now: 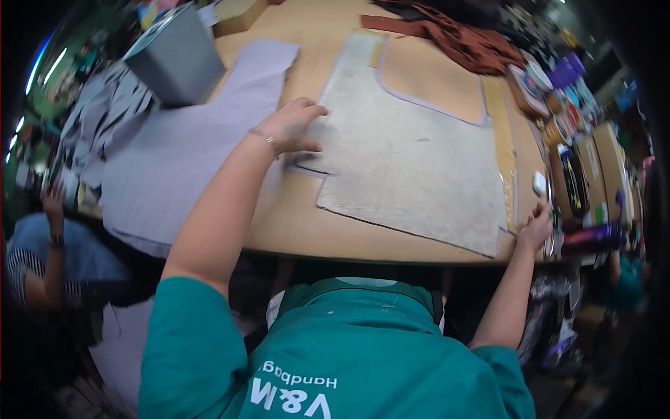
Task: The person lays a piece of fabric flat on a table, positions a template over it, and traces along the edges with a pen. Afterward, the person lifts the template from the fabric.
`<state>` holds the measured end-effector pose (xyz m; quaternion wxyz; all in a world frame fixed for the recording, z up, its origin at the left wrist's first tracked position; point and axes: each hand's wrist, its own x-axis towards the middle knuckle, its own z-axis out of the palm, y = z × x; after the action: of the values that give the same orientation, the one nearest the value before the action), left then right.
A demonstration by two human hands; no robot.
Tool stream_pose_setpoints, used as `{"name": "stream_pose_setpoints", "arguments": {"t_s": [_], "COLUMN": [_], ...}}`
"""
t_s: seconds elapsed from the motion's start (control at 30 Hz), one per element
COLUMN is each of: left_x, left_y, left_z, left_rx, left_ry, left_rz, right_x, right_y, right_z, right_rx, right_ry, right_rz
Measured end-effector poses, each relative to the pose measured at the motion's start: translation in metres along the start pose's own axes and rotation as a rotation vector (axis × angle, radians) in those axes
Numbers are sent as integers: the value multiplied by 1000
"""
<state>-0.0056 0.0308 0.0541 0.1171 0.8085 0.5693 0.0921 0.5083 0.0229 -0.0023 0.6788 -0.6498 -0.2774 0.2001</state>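
A large pale, stained pattern sheet (419,160) lies flat on the wooden table, with lavender fabric showing along its cutout edge and yellow tape at its right. My left hand (296,126) is at the sheet's left edge, fingers spread and curved; something dark and blurred lies under it. Stacked lavender fabric (188,153) lies to the left of that hand. Near the table's right front corner, my right hand (536,227) has its fingers pressed together beside the sheet's lower right corner; what they hold, if anything, is too small to name.
A grey box (174,59) stands at the back left beside crumpled grey cloth (105,119). Brown fabric (460,42) lies at the back right. Containers, a small white object (539,184) and a purple bottle (590,239) line the right side. Another person's arm (54,237) shows at left.
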Motion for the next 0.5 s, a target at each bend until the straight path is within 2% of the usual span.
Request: {"name": "stream_pose_setpoints", "arguments": {"t_s": [0.07, 0.1, 0.17, 0.2, 0.23, 0.27, 0.3, 0.37, 0.43, 0.5], "left_x": [1, 3, 4, 5, 5, 5, 3, -2, -3, -1], "left_y": [0, -3, -8, -9, -10, -10, -9, -4, -5, -4], "left_z": [-3, -4, -4, -5, -5, -7, -9, -15, -14, -13], "left_rx": [171, 140, 79, 50, 20, -10, 17, 72, 99, 122], "left_ry": [-111, -157, -257, -275, -293, -312, -311, -308, -317, -332], "left_rz": [-112, -138, -178, -191, -201, -213, -215, -220, -236, -249], "right_x": [-54, -76, -112, -140, -171, -193, -217, -258, -286, -297], "right_y": [-37, -45, -38, -43, -52, -49, -54, -56, -46, -47], "right_z": [31, 45, 70, 89, 108, 127, 146, 177, 206, 218], "right_rx": [-25, -41, -255, -114, -151, -54, -4, 96, 63, -16], "right_ry": [-112, -158, -620, -805, -916, -1047, -1135, -1282, -1386, -1357], "right_rz": [-34, -48, -258, -76, -47, -4, 184, 158, 134, -19]}}
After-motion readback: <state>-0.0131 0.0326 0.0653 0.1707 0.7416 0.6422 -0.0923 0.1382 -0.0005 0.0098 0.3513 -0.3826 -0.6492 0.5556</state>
